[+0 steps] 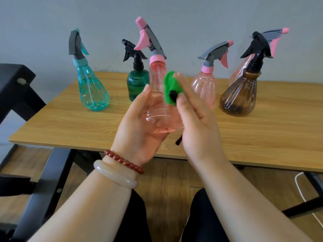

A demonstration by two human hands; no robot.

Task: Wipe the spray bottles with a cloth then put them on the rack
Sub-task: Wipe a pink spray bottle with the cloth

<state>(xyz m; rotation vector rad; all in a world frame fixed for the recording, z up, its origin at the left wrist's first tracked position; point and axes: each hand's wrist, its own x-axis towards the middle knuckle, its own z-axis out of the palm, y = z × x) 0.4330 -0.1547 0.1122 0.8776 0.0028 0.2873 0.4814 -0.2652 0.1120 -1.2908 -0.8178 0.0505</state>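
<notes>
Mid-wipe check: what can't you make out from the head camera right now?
Head view only.
The cloth: partly under the right hand; its black bit is unclear.
The rear pink bottle: body hidden behind the brown bottle.
The rack: cut off by the left edge; free space unseen.
The green bottle: partly behind the held bottle.

Bare forearms; red bead bracelet [124, 161], pale bangle [115, 174].
</notes>
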